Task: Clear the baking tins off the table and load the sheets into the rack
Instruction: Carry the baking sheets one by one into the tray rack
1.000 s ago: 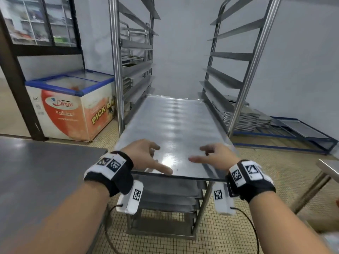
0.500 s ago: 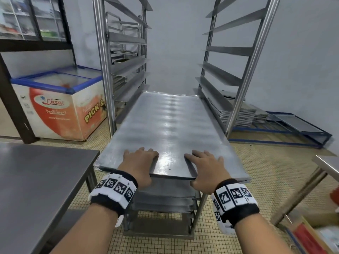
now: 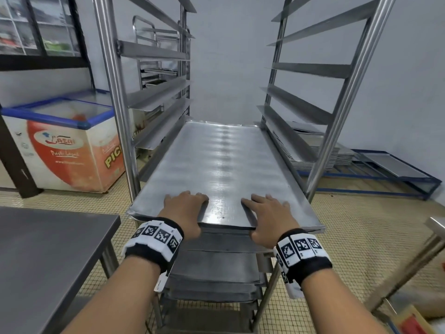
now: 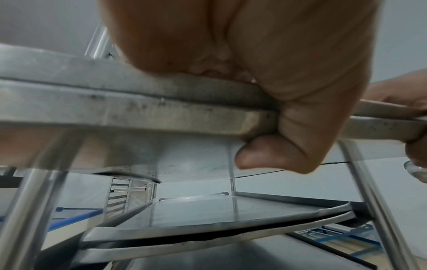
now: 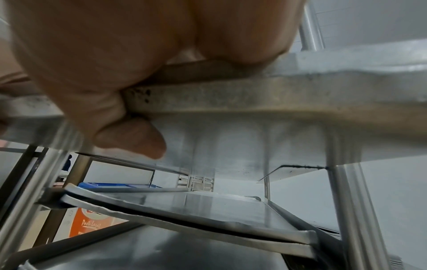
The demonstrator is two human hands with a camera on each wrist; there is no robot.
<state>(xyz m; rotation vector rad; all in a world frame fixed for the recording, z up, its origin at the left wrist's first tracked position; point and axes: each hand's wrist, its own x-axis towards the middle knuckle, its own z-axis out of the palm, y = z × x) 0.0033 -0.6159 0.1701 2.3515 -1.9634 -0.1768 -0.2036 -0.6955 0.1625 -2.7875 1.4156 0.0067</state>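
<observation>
A large bare metal baking sheet (image 3: 224, 165) lies flat between the side rails of the steel rack (image 3: 113, 116), its near edge sticking out past the front posts. My left hand (image 3: 185, 208) and right hand (image 3: 267, 213) grip that near edge side by side, fingers flat on top. The left wrist view shows the thumb (image 4: 265, 157) curled under the sheet's edge (image 4: 138, 113). My right thumb (image 5: 136, 140) likewise hooks under the edge (image 5: 254, 98). Several more sheets (image 3: 216, 268) sit on the lower rails, seen close below as lower sheets (image 4: 231, 213) and lower sheets (image 5: 208, 210).
A steel table (image 3: 48, 261) stands close at the left. Behind it is a chest freezer (image 3: 65, 145). A stack of sheets (image 3: 325, 153) and a blue floor frame (image 3: 397, 174) lie right of the rack. Another table's corner (image 3: 433, 227) shows at far right. The rack's upper rails are bare.
A second ago both hands lay loosely on top of the sheet. They have slid back to its near edge and taken hold, thumbs underneath. Since half a second ago little has shifted.
</observation>
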